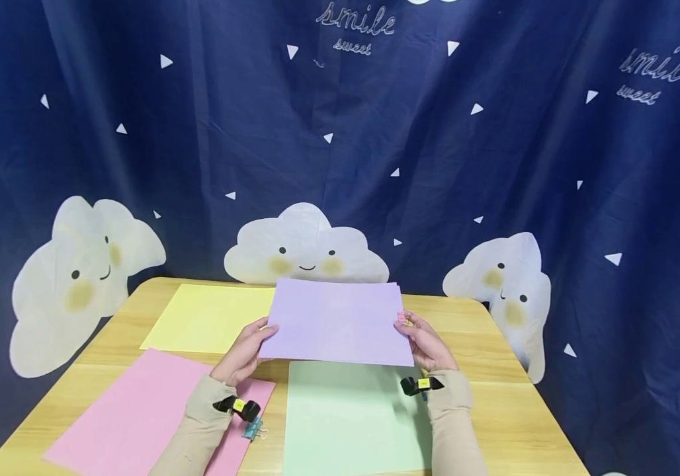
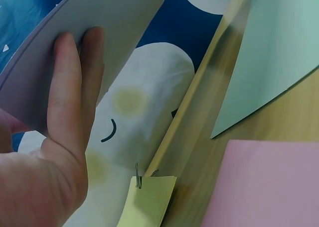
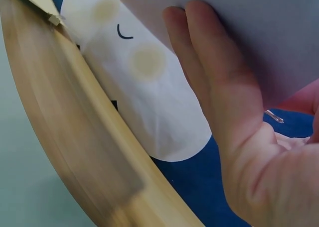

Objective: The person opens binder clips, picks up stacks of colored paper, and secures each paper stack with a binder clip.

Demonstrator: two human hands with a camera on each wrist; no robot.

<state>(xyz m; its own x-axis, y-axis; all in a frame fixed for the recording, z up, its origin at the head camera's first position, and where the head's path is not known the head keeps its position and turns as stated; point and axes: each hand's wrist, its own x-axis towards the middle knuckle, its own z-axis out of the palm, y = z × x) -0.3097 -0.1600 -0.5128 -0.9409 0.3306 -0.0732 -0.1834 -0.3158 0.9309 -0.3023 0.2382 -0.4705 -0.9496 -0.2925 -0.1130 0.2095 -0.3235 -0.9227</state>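
Note:
A stack of lavender paper (image 1: 340, 320) is held up over the table, tilted, between both hands. At its left edge my left hand (image 1: 245, 352) pinches it, thumb on the front face; the left wrist view shows two fingers (image 2: 67, 82) against the back. My right hand (image 1: 428, 344) grips the right edge the same way, beside a pink binder clip (image 1: 401, 318) on that edge. Part of this clip's wire handle shows in the right wrist view. Below the stack lies light green paper (image 1: 352, 423).
Yellow paper (image 1: 212, 317) lies at the back left; a clip holds its edge in the left wrist view. Pink paper (image 1: 131, 410), with a teal binder clip (image 1: 252, 428), lies at the front left under my left forearm. A blue cloud-print curtain (image 1: 340, 165) hangs behind the wooden table (image 1: 483, 410).

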